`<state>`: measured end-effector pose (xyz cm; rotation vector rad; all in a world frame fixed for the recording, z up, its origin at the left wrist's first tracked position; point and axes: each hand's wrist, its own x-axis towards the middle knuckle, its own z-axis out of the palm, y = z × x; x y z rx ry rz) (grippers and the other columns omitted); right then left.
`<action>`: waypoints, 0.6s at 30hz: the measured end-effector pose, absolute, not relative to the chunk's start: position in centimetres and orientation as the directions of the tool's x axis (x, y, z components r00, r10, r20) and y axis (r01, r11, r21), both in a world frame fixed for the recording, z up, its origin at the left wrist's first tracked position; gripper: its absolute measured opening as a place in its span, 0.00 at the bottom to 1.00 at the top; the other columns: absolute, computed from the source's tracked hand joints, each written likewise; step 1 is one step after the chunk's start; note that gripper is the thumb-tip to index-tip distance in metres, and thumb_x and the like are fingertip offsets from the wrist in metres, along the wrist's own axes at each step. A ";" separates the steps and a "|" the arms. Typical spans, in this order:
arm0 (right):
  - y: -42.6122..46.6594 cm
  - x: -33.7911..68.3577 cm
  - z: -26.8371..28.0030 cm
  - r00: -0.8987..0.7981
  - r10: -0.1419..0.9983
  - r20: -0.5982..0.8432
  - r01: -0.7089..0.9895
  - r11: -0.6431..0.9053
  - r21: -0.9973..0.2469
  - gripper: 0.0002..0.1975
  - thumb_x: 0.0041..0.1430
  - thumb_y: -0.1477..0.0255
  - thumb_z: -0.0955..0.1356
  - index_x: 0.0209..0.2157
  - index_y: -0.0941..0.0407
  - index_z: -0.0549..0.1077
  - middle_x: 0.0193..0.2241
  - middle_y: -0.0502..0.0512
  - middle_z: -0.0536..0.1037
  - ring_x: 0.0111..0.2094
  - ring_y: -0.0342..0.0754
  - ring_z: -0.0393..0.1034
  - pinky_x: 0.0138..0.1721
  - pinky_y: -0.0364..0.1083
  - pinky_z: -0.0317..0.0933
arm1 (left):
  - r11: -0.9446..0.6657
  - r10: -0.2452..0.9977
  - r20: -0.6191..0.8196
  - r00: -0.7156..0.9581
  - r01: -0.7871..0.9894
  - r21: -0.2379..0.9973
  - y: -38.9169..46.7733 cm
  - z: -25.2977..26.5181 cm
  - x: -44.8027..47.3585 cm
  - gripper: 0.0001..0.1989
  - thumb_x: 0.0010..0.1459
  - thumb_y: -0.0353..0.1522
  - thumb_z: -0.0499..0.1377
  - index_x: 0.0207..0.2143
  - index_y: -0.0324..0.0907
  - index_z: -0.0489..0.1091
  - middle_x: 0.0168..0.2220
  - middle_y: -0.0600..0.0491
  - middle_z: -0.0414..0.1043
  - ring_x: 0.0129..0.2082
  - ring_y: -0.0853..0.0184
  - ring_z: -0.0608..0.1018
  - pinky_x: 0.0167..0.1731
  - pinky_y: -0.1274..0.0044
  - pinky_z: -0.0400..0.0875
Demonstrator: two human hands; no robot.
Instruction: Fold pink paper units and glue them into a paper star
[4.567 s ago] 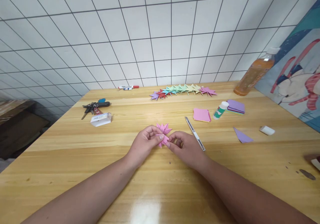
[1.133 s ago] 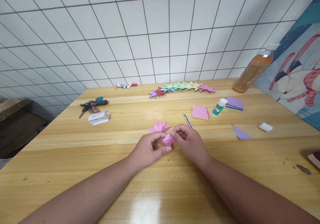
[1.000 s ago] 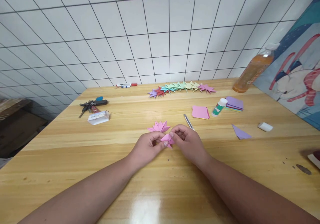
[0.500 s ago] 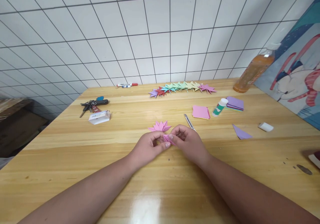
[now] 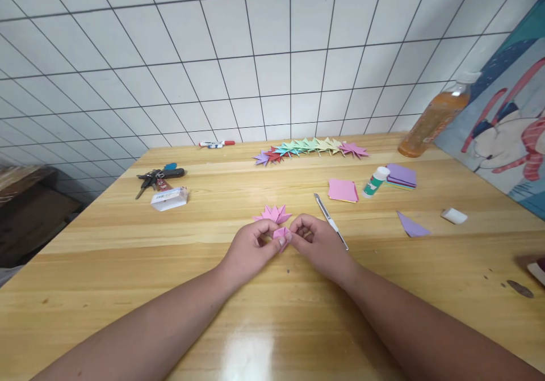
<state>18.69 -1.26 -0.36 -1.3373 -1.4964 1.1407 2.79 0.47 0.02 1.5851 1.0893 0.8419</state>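
Observation:
Between my two hands is a small folded piece of pink paper (image 5: 281, 233), held low over the wooden table (image 5: 170, 324). My left hand (image 5: 251, 247) pinches it between thumb and fingers from the left. From the other side, the thumb and fingertips of my right hand (image 5: 319, 245) close on its right edge. Just behind the hands lies a pink folded-paper star (image 5: 275, 214), its lower part hidden by my left hand. Beside my right hand rests a utility knife (image 5: 330, 219).
Pink paper squares (image 5: 343, 190), a glue stick (image 5: 375, 182) and purple paper (image 5: 401, 174) lie right. A purple triangle (image 5: 412, 225) and eraser (image 5: 453, 216) are nearer. Behind stand paper stars (image 5: 313, 147), a marker (image 5: 217, 144) and a bottle (image 5: 438, 117). Keys (image 5: 159, 178) and a small box (image 5: 169, 199) are left.
My right hand has shifted slightly left and turned, uncovering more of the utility knife. The folded pink paper has turned between the fingers, and more of its face shows.

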 end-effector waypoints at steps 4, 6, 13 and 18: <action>-1.2 18.8 -0.4 -0.098 0.995 0.036 0.367 0.070 -0.928 0.07 0.50 0.68 0.66 0.23 0.56 0.69 0.22 0.47 0.70 0.24 0.40 0.62 0.26 0.40 0.57 | -0.029 0.922 -0.032 0.387 0.151 0.988 0.7 0.1 2.8 0.08 0.49 0.34 0.60 0.30 0.38 0.67 0.26 0.54 0.72 0.27 0.70 0.73 0.30 0.80 0.65; -1.3 18.8 -0.3 -0.094 0.995 0.039 0.368 0.071 -0.927 0.07 0.51 0.68 0.66 0.24 0.56 0.70 0.23 0.48 0.71 0.24 0.41 0.62 0.26 0.40 0.58 | -0.026 0.920 -0.032 0.391 0.142 0.990 0.7 0.1 2.8 0.08 0.49 0.34 0.60 0.30 0.38 0.67 0.25 0.55 0.72 0.26 0.70 0.73 0.29 0.80 0.64; -1.2 18.9 -0.3 -0.096 0.995 0.029 0.202 0.048 -0.978 0.07 0.52 0.68 0.65 0.25 0.56 0.69 0.22 0.50 0.74 0.25 0.42 0.66 0.28 0.41 0.60 | -0.107 0.897 0.001 0.442 0.216 0.970 0.7 -0.3 2.7 0.08 0.51 0.35 0.58 0.30 0.39 0.68 0.29 0.53 0.72 0.29 0.69 0.73 0.32 0.79 0.64; -1.0 19.2 -0.4 -0.052 0.999 -0.013 0.191 -0.003 -0.982 0.10 0.50 0.68 0.65 0.20 0.56 0.65 0.18 0.46 0.69 0.21 0.41 0.62 0.25 0.40 0.56 | -0.089 0.848 -0.050 0.528 0.235 0.968 1.0 -0.4 2.2 0.12 0.53 0.39 0.57 0.29 0.38 0.70 0.27 0.53 0.70 0.28 0.70 0.70 0.30 0.80 0.62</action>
